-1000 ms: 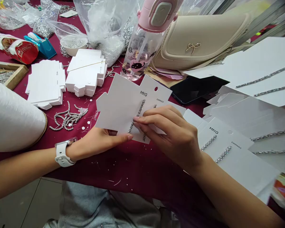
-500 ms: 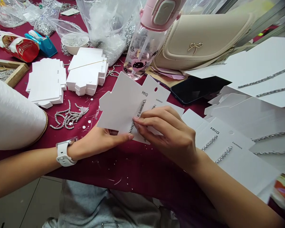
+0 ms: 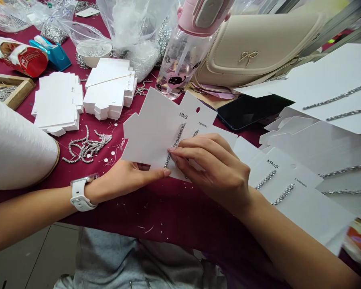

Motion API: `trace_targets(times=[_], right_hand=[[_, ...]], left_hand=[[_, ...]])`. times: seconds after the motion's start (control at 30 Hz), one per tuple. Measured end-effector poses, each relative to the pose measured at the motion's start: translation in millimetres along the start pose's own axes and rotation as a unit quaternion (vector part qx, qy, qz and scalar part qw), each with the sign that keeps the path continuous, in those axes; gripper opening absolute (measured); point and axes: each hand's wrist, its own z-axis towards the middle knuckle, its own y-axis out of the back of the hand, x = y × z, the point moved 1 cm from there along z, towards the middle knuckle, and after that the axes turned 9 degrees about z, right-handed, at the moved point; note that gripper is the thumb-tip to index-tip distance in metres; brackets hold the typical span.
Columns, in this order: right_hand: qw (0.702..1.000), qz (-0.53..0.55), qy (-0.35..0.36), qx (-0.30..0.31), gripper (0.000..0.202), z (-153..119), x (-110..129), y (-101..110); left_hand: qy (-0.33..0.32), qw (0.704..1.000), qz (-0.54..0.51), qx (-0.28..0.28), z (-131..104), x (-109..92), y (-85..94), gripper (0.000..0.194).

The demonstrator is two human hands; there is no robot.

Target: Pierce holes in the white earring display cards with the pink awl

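Observation:
My left hand (image 3: 132, 176) grips a white earring card (image 3: 150, 132) by its lower edge, thumb in front and fingers behind. The card is tilted and printed "MNG" and "EARRINGS". Two sparkling silver strand earrings lie on it; the left earring (image 3: 177, 136) shows most of its length, while the other is largely covered by my right hand (image 3: 210, 160). The thumb and index finger of that hand pinch together at the left earring's middle. Just right of it lies another card (image 3: 301, 200) with two similar earrings.
Loose silver chain strands (image 3: 87, 146) lie left of my hands, near a large white thread cone (image 3: 18, 144). Behind are two stacks of cards (image 3: 57, 100), a clear bottle with a pink lid (image 3: 180, 60), a phone (image 3: 252, 110) and a cream handbag (image 3: 258, 48).
The held card has shifted very slightly up and tilted a little. Both hands keep the same hold, with the right fingertips still at the left earring.

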Motion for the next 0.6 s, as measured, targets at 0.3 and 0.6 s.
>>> trace_targets(times=[0.3, 0.6], right_hand=[[1.0, -0.004, 0.004, 0.0, 0.018, -1.5, -0.3, -2.1], [1.0, -0.019, 0.006, -0.004, 0.019, -1.4, 0.4, -3.4]], left_hand=[[-0.031, 0.999, -0.003, -0.02, 2.6, 3.4, -1.0, 0.035], [-0.034, 0.999, -0.017, -0.019, 2.9, 4.4, -2.0, 0.04]])
